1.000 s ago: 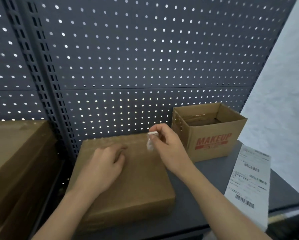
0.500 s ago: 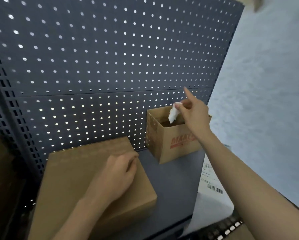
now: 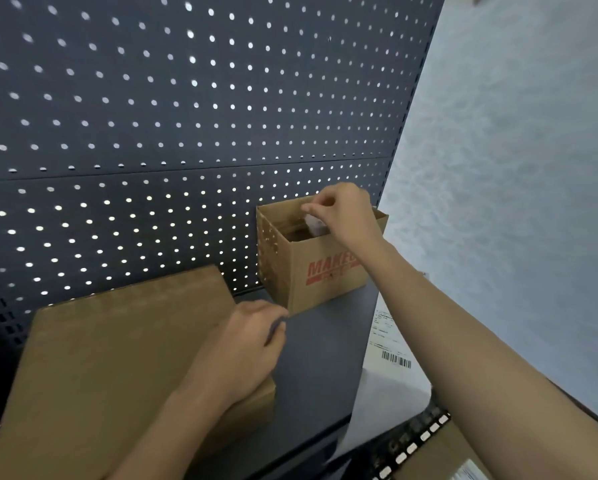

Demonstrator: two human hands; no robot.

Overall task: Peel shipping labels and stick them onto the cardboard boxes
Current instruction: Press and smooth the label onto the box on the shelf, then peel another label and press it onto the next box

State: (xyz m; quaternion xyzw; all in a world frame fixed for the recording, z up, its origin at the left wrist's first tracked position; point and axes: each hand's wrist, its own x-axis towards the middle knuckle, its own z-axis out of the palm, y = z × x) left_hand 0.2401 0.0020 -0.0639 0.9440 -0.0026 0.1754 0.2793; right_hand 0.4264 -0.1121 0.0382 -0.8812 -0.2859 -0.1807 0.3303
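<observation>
1. Open box: brown corrugated cardboard with the top open. Red block lettering reading "MAKE…" sits over a red bar on the front face, and the forearm covers the rest of the word. It stands on the dark grey shelf, with its back against the pegboard.

2. White scrap: small, crumpled and partly hidden by fingers, held at the mouth of the open box, just within its rim.

3. Right hand: directly above the open box's mouth. The thumb and fingertips are pinched together on the white scrap.

4. Flat box: low, closed cardboard with a plain brown top. It lies left of the open box and nearer the camera, apart from it.

5. Left hand: rests on the flat box's corner closest to the open box. The fingers are loosely curled, with nothing seen in them.

6. Label sheet: white, printed with fine text lines and 1 black barcode. It lies right of the open box and nearer the camera, partly under the right forearm.

7. Wall: pale and textured, to the right of the open box.
</observation>
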